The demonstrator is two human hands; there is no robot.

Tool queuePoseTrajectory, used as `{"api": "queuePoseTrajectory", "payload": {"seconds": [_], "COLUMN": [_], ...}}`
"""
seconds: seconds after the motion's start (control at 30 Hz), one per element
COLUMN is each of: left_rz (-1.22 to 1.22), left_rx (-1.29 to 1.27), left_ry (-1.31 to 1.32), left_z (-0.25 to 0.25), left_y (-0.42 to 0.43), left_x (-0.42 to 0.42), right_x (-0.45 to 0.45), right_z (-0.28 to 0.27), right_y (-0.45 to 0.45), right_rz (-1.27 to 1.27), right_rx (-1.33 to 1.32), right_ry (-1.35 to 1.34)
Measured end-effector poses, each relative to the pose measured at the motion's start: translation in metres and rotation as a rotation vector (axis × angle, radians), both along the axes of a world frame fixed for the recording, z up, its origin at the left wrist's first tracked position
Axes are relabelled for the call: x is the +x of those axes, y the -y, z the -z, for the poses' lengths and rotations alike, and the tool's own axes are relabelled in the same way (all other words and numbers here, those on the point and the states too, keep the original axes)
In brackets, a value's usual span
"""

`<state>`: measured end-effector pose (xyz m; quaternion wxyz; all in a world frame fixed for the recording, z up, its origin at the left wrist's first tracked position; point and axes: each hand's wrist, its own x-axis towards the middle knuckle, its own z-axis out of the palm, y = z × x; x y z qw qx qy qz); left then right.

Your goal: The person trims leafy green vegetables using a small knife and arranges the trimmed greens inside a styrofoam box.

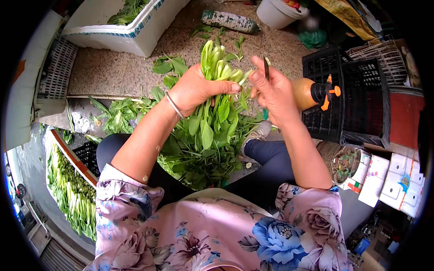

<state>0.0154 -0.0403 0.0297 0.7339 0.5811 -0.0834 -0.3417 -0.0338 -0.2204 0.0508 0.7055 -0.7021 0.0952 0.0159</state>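
Observation:
A bunch of leafy greens [217,67] is gripped in my left hand [194,88], its pale stem ends pointing away from me and its leaves hanging toward my lap. Just right of the stems, my right hand [275,92] holds a small dark-bladed knife [266,67], the blade upright between thumb and fingers. A pale stem end lies close to the right fingertips; whether they touch is unclear. Below the bunch, a heap of loose greens [194,167] lies between my legs.
A white foam box [140,34] with greens stands at the upper left. Black crates [343,95] and an orange-nozzled sprayer [303,94] are at right. A bottle [230,21] and white bucket [278,13] stand beyond. Stacked greens [72,194] fill the lower left.

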Motion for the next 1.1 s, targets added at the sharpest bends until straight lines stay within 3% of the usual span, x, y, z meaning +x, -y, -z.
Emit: {"api": "queuePoseTrajectory", "payload": {"seconds": [0.07, 0.2, 0.3, 0.37, 0.47, 0.57, 0.67, 0.9, 1.07, 1.1], "left_rz": [0.029, -0.010, -0.043, 0.039, 0.001, 0.067, 0.168, 0.260, 0.268, 0.218], "left_rx": [0.005, 0.014, 0.053, 0.236, 0.055, 0.010, -0.020, -0.016, -0.028, -0.023], "left_ry": [0.003, 0.042, 0.230, 0.362, 0.412, 0.289, 0.138, 0.212, 0.120, 0.213], "left_z": [-0.001, 0.007, 0.024, 0.026, 0.030, 0.012, -0.003, 0.001, -0.001, 0.002], "left_y": [0.001, 0.004, 0.007, 0.006, 0.006, 0.001, -0.008, -0.011, -0.006, -0.003], "left_x": [-0.001, -0.001, -0.001, 0.000, -0.001, -0.001, 0.003, -0.002, -0.004, -0.005], "right_x": [-0.001, 0.003, 0.003, 0.003, 0.005, 0.007, 0.008, 0.007, 0.006, 0.006], "right_z": [-0.001, 0.013, 0.021, 0.019, 0.016, 0.016, 0.003, -0.011, -0.002, 0.001], "right_y": [-0.005, -0.017, -0.024, -0.023, -0.022, -0.018, -0.008, 0.000, -0.009, -0.010], "right_rz": [-0.131, -0.156, -0.080, -0.081, -0.070, -0.079, -0.146, -0.289, -0.180, -0.180], "right_rx": [0.226, -0.033, -0.023, -0.008, 0.089, 0.134, -0.003, -0.032, -0.039, -0.034], "right_ry": [-0.126, 0.108, 0.030, 0.010, -0.071, -0.035, -0.002, 0.033, 0.030, 0.026]}}
